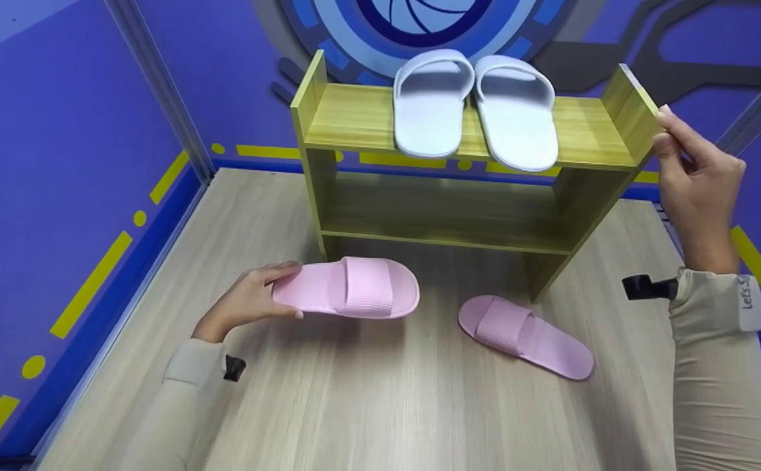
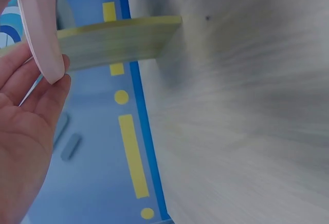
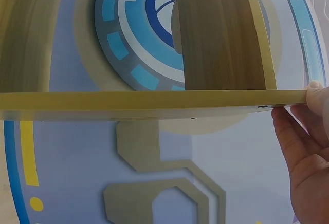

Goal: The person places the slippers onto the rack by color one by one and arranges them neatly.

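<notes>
My left hand (image 1: 250, 302) grips the heel of a pink slipper (image 1: 348, 288), holding it just above the floor in front of a small wooden shoe rack (image 1: 354, 118). The left wrist view shows that slipper's (image 2: 43, 34) edge between my thumb and fingers (image 2: 43, 98). A second pink slipper (image 1: 525, 336) lies on the floor to the right. Two white slippers (image 1: 475, 108) sit side by side on the rack's top shelf. My right hand (image 1: 694, 173) holds the rack's right side panel (image 1: 635, 108), fingers (image 3: 300, 136) curled round its edge (image 3: 154, 100).
The rack's lower shelf (image 1: 446, 216) is bare. Purple walls (image 1: 47, 144) with yellow markings close in the wood-look floor (image 1: 387, 405) on the left, back and right.
</notes>
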Motion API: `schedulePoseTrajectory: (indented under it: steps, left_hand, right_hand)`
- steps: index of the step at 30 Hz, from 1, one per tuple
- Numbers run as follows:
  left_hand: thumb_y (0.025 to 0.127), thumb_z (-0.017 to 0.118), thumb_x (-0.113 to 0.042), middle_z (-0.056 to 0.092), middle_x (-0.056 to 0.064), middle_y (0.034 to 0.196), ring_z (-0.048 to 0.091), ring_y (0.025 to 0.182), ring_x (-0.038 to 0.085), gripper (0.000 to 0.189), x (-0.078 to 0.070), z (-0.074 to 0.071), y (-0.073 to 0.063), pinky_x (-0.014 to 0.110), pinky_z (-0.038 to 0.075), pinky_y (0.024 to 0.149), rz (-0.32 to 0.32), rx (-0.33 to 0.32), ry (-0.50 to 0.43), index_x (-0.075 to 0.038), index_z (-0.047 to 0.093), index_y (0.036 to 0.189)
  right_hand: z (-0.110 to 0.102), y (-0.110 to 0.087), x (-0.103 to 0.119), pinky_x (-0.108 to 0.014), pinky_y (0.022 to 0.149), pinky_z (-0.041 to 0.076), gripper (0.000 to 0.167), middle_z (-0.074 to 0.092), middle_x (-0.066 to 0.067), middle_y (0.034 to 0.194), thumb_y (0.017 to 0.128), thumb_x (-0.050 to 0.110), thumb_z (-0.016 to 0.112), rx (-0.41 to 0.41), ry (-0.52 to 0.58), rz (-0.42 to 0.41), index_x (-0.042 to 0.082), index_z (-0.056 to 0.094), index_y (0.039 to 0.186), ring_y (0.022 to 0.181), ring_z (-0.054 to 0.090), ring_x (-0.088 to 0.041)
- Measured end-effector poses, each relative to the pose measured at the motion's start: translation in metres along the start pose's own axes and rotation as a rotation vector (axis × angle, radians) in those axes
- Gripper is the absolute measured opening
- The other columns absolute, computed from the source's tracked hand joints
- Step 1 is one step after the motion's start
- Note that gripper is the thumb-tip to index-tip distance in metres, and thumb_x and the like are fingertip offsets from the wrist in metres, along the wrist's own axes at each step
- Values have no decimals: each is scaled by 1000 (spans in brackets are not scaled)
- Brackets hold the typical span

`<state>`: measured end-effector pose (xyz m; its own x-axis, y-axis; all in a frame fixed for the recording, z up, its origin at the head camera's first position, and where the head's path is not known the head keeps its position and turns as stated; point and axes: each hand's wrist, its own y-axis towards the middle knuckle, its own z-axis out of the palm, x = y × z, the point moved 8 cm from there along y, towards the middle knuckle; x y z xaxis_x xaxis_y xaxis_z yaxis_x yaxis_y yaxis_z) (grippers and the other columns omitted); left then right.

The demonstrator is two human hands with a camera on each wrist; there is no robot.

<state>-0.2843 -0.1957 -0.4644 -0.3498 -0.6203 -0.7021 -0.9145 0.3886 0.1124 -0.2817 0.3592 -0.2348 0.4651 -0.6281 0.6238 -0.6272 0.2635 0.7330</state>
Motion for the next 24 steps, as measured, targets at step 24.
schedulePoseTrajectory:
  steps: [24]
  left_hand:
    - [64,90,-34,55,13,139,52,128,33,86,-48,-4,13,47,45,103,29,-103,-6,-7,54,137]
  right_hand:
    - [-1,-1,0,-9,83,50,26,65,-6,123,89,12,67,-7,37,9,11,70,115,108,64,-1]
